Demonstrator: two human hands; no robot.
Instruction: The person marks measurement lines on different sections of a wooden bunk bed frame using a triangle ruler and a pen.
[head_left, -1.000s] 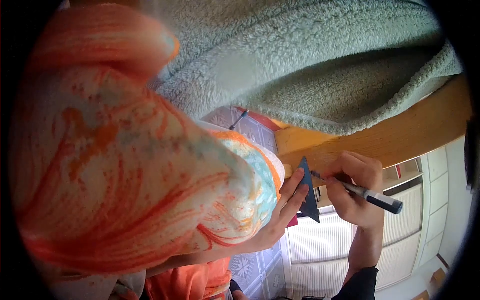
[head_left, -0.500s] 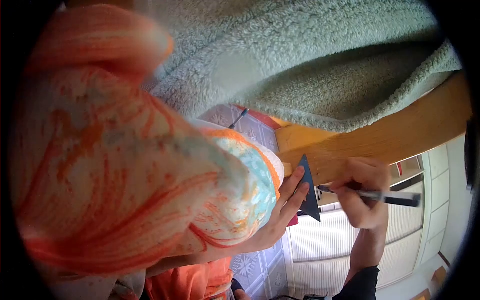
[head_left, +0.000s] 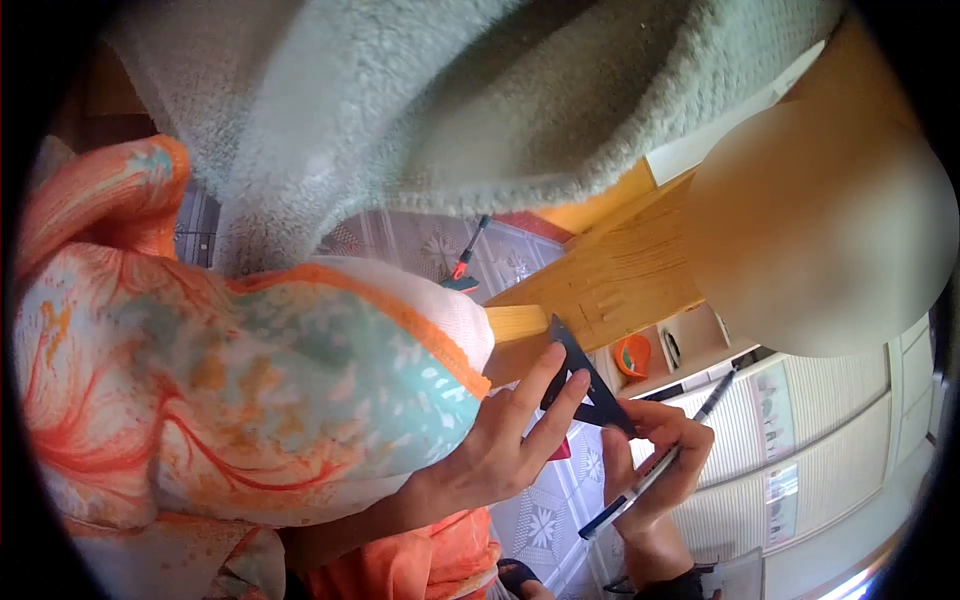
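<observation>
A dark triangular ruler point(head_left: 597, 405) is held in the fingers of my left hand point(head_left: 510, 430), its tip beside the end of a light wooden strip point(head_left: 517, 322). At the ruler's lower corner are the thumb and fingertips of my right hand point(head_left: 665, 455). A pen point(head_left: 640, 485) lies across that same hand, held between its fingers, with one end pointing up and right. Patterned orange, white and teal fabric point(head_left: 290, 400) fills the left side, next to my left forearm.
Pale green fleece point(head_left: 400, 120) hangs across the top. Behind the hands is a wooden board point(head_left: 620, 280). A red and black tool point(head_left: 466, 262) lies on the tiled floor point(head_left: 540, 525). An orange basket point(head_left: 632, 356) sits on a shelf above ribbed white cabinets point(head_left: 720, 430). A large blurred area covers the right.
The view has shifted. My right hand has come down and left to the ruler's lower corner, and the pen has swung round in it. The ruler is now more tilted.
</observation>
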